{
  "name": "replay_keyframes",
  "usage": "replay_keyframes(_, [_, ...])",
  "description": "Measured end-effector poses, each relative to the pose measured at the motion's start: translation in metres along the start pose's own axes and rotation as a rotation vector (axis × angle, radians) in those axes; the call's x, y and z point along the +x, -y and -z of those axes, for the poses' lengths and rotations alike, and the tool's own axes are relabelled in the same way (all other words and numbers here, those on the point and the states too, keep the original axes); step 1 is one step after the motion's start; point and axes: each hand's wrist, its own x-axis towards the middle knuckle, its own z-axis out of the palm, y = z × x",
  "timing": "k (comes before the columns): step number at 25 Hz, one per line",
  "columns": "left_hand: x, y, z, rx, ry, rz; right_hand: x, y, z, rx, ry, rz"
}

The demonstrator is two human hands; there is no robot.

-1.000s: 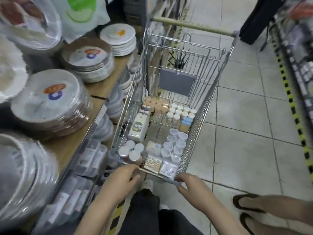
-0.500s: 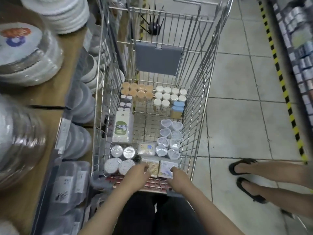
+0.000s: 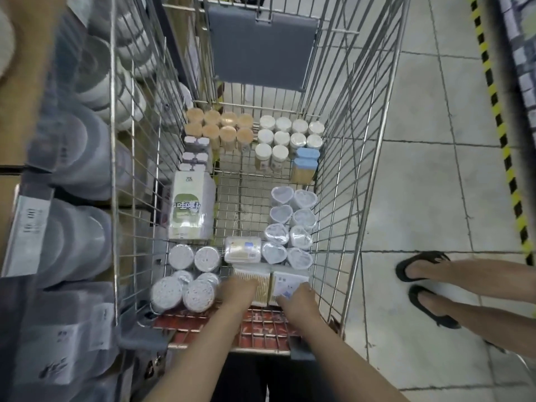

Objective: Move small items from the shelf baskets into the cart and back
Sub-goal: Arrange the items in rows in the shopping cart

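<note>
**Both hands down in the near end of the cart**

At the far left runs the shelf (image 3: 34, 198), stacked with blurred clear plastic containers. Beside it stands the wire cart (image 3: 365, 181). Along its left wall lies a tall white pack (image 3: 190, 207), and nearer, a cluster of round wrapped tubs (image 3: 188, 274). The left hand (image 3: 236, 293) reaches over the cart's near edge and rests on a flat box of cotton swabs (image 3: 255, 281) — its fingers lie forward over the box, but whether they grip it cannot be told. Just right of it, the right hand (image 3: 300, 301) touches a second flat box (image 3: 288, 281), its fingers likewise hidden. Beyond the boxes sit heart-shaped tubs (image 3: 290, 224) in two rows; at the far end stand orange-lidded jars (image 3: 222, 130) and white-lidded jars (image 3: 285, 137). On the tiled floor at right — another person's sandalled feet (image 3: 423, 282).
</note>
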Motion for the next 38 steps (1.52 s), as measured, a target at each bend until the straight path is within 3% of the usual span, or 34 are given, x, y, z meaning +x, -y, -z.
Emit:
replay_keyframes(13, [0.025,0.022,-0.019,0.161,-0.124,0.007,0.019,0.002,-0.017,-0.121,-0.193,-0.077])
replay_keyframes(25, [-0.016,0.018,-0.003,0.2,-0.074,-0.071,-0.026,-0.002,0.009,-0.062,-0.155,0.06])
replay_keyframes(31, [-0.057,0.02,0.032,0.08,-0.004,-0.145,-0.07,0.003,0.035,-0.109,-0.126,0.163])
replay_keyframes(38, [-0.125,0.025,0.091,-0.26,0.003,-0.311,-0.129,0.008,0.089,0.133,-0.111,0.414])
